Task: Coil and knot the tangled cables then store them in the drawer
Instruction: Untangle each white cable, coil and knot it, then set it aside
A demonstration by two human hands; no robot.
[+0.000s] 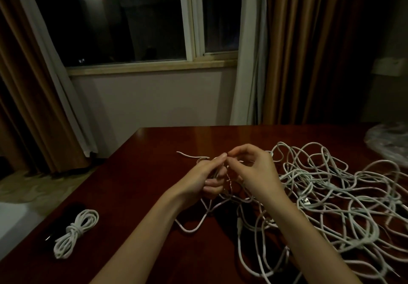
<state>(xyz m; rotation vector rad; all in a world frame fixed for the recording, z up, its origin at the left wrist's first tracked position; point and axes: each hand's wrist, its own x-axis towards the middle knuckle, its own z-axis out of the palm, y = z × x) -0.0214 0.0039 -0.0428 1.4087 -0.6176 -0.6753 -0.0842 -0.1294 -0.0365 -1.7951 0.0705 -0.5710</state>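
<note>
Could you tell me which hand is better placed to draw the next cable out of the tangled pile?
The right hand, probably: the tangled pile lies directly beside it on the table, while the left hand sits farther away and grips the coil being wound.

White cables (pixel 331 195), white knotted coil (pixel 76 231); glossy reddish-brown counter (pixel 136 186); tan-brown curtains (pixel 309 51); pale wall (pixel 154 102).

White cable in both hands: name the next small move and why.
Probably keep winding: the left hand grips a few loops, the right hand pinches the white cable, whose slack still trails into the tangled pile. One knotted coil lies finished.
</note>
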